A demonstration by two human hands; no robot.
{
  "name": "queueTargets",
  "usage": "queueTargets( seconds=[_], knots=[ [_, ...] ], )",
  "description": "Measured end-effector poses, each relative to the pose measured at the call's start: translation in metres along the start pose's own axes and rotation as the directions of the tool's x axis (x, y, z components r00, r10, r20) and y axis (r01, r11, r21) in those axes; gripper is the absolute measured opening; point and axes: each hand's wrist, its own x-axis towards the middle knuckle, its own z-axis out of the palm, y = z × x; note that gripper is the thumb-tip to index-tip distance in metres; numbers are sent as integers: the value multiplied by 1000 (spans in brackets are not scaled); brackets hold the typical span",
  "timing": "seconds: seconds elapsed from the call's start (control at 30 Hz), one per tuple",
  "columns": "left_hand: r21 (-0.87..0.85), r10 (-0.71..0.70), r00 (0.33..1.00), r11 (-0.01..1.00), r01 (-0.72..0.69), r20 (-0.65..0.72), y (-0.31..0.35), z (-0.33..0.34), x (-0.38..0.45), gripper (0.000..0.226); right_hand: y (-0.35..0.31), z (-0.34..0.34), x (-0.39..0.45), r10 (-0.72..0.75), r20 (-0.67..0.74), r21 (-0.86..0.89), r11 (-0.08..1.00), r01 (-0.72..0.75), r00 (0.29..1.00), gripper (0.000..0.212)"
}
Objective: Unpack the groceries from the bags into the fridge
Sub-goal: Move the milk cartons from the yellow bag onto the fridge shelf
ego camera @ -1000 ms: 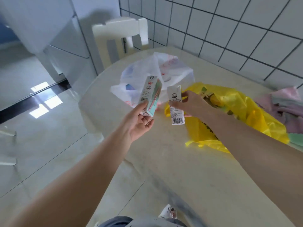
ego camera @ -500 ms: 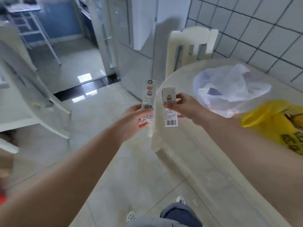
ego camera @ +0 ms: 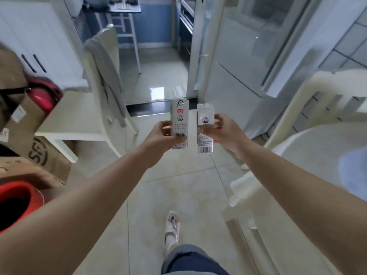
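Note:
My left hand [ego camera: 161, 135] grips a tall white milk carton [ego camera: 179, 116] with a red label, held upright in front of me. Beside it my right hand [ego camera: 224, 131] holds a second white carton [ego camera: 205, 116] with a barcode near its bottom. Both cartons hang over the tiled floor, a little apart from each other. The silver-white fridge [ego camera: 244, 56] stands ahead on the right, doors closed. The grocery bags are mostly out of view; only a pale bag edge [ego camera: 355, 167] shows on the round table at the far right.
A white chair [ego camera: 107, 80] with a grey cloth over its back stands ahead left. Another white chair [ego camera: 309, 108] sits by the round table [ego camera: 309, 153] on the right. Cardboard boxes [ego camera: 25, 120] and a red bucket [ego camera: 17, 203] crowd the left. A doorway [ego camera: 155, 56] opens ahead.
I have turned left away from the table; the bags have slid out to the right, and the fridge and doorway now lie ahead. Both hands still hold the cartons.

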Motion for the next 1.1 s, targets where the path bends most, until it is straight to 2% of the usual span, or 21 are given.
queueTargets(
  seconds=[0.17,0.3,0.43,0.57,0.63,0.73,0.83,0.9,1.1],
  knots=[
    [18,8,1000,1000,-7,-24,58,-48,97,65,-33,20,124,-22,6,66,998,21,1000,48],
    [-41,57,998,998,-57,-7,105,-76,174,57,-67,23,215,-62,14,58,996,61,998,43],
    [-109,62,998,992,-58,32,145,-95,251,46,-91,24,292,-74,-29,58,995,75,997,49],
    [-116,74,992,991,-63,97,187,-107,339,53,-112,19,366,-89,-99,46,994,94,991,50],
    [-82,113,983,991,-102,142,212,-109,384,48,-122,15,401,-103,-167,11,994,106,981,52],
    [-39,128,962,992,-123,242,254,-105,450,37,-143,-3,449,-97,-289,-8,995,99,952,44],
    [7,145,929,988,-157,342,297,-92,514,47,-162,-31,494,-83,-399,17,995,98,913,39],
    [39,167,914,980,-195,369,317,-78,544,54,-172,-50,515,-66,-439,18,996,82,896,41],
    [86,227,831,946,-311,508,371,-3,655,49,-185,-130,595,-71,-578,13,995,96,813,48]
  ],
)
